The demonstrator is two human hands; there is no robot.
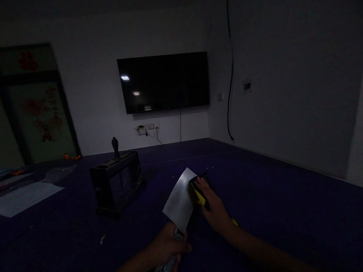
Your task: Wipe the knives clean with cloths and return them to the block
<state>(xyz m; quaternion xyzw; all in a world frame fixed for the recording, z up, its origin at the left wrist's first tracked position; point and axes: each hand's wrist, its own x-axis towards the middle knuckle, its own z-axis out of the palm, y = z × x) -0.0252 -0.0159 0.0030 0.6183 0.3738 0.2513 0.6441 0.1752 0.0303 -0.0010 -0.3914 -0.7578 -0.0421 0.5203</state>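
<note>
The room is dim. My left hand (169, 246) is closed around the handle of a wide steel cleaver (181, 201), whose blade points up and away from me. My right hand (214, 209) lies on a black and yellow object (199, 192) that sits against the blade's right side; its fingers curl over it. I cannot make out what that object is. Both hands hover over a dark blue surface (264, 213).
A dark box-shaped stand (117, 182) with a black knob on top sits to the left front. White papers (23, 197) lie at the far left. A black TV (165, 82) hangs on the far wall, a patterned panel (36, 107) leans left.
</note>
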